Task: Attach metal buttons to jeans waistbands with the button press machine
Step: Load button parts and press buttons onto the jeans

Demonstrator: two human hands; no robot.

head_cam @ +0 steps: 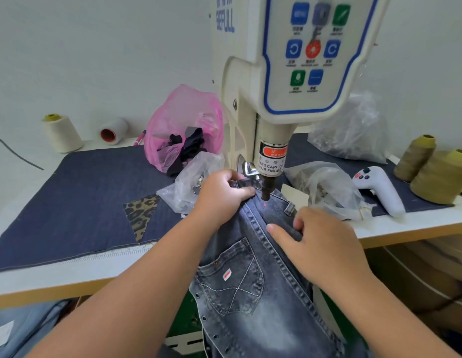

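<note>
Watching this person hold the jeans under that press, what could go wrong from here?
1. The left hand grips the waistband right beside the press head; its fingers could be pinched, as the warning label cautions.
2. The red laser dot lies on the jeans; if the right hand lets the cloth slip, the button may land off its mark.

Head camera looks forward and down, close over the press machine.

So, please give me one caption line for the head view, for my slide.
Both hands, left and right, position grey denim jeans under the cream button press machine.
</note>
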